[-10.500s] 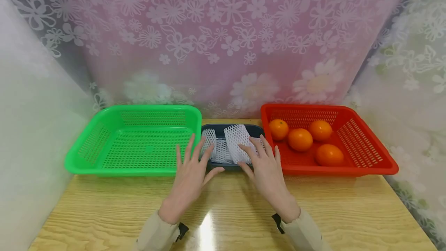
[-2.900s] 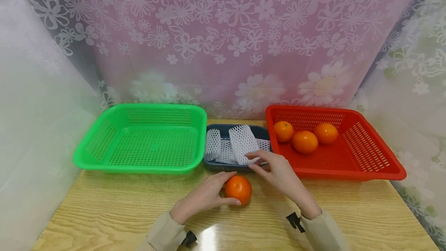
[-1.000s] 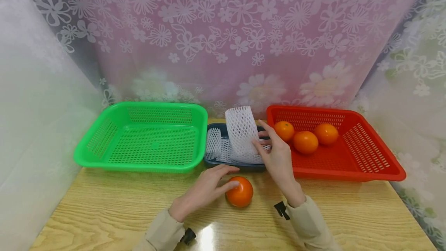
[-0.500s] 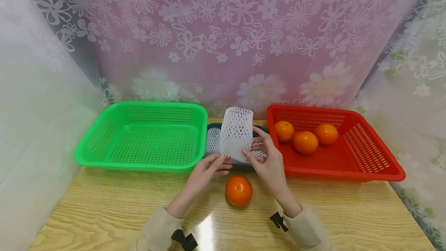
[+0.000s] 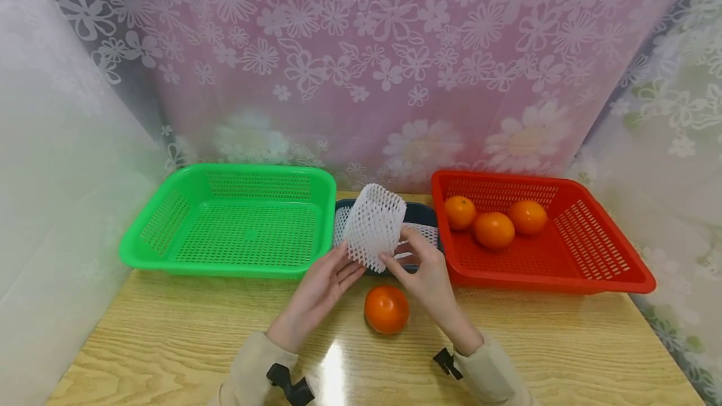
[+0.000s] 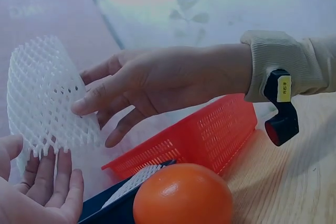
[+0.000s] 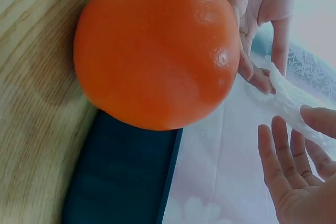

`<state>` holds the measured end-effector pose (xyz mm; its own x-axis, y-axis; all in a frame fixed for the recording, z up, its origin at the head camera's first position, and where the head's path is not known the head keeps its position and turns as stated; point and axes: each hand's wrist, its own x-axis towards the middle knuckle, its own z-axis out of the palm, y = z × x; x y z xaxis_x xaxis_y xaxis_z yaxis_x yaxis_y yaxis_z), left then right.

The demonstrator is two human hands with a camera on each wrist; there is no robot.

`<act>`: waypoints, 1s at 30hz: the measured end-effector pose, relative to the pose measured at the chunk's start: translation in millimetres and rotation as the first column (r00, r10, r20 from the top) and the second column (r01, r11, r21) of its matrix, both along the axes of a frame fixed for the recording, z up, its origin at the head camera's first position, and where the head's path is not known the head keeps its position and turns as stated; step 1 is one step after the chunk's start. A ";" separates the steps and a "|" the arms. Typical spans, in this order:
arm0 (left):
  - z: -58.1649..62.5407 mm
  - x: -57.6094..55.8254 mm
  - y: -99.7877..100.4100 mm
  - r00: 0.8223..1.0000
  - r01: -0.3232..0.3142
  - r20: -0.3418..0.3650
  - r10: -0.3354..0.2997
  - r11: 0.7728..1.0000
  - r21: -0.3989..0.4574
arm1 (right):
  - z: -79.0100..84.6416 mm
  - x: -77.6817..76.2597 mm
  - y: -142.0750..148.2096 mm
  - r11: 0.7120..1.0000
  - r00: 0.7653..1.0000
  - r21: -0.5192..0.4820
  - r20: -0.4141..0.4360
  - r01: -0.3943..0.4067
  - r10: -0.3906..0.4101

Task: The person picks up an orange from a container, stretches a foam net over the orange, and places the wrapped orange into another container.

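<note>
A white foam fruit net is held up, tilted, over the dark blue tray in the head view. My right hand pinches its right side between thumb and fingers. My left hand holds the lower edge, palm turned up; in the left wrist view its fingers lie at the net's opening with the thumb at the side. Just in front of the tray a single orange rests on the table, touched by neither hand. That orange hides part of my left hand in the right wrist view.
More foam nets lie in the tray, partly covered by the held net. To the left stands a green basket. A red basket on the right holds several oranges. Floral curtains hang behind and at both sides.
An orange came from the red basket to the table. The right hand lifted a net from the tray; the left hand let go of the orange and took the net's lower edge. The net now tilts nearer.
</note>
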<state>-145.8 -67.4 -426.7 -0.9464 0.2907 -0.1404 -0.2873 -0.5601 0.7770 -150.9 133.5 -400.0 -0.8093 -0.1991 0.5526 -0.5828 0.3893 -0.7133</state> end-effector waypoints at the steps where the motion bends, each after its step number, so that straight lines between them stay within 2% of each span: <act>1: 0.2 0.0 -0.3 1.000 0.001 0.001 -0.001 1.000 0.004 | 0.0 0.2 -0.3 1.000 1.000 0.002 0.001 -0.005 0.005; 6: 1.1 -0.4 -1.5 1.000 0.008 -0.002 -0.008 1.000 -0.001 | 0.8 -0.1 0.3 0.999 0.999 0.008 0.022 -0.050 0.050; 14: 2.4 -0.3 -2.2 0.999 -0.009 0.036 0.005 0.995 0.097 | 1.9 -1.8 8.9 0.983 0.979 0.065 0.122 -0.171 0.162; 17: 1.6 0.4 -2.8 0.999 0.034 0.030 -0.037 0.994 0.106 | 2.0 0.3 10.1 0.985 0.964 0.028 0.212 -0.171 0.162; 20: 0.5 2.8 -1.9 0.993 0.115 -0.011 -0.114 0.988 0.104 | 3.2 4.6 9.5 0.988 0.942 -0.024 0.300 -0.154 0.154; 24: -0.7 6.8 1.5 0.976 0.204 -0.090 -0.198 0.977 0.065 | 5.4 11.6 6.1 0.990 0.938 0.047 0.329 -0.134 0.112; 26: -1.6 8.0 3.6 0.966 0.231 -0.123 -0.227 0.973 0.018 | 5.3 14.3 3.7 0.986 0.936 0.093 0.338 -0.138 0.099; 30: -5.2 11.0 7.0 0.964 0.218 -0.140 -0.228 0.973 -0.081 | 2.9 17.3 -1.3 0.982 0.923 0.130 0.378 -0.135 0.077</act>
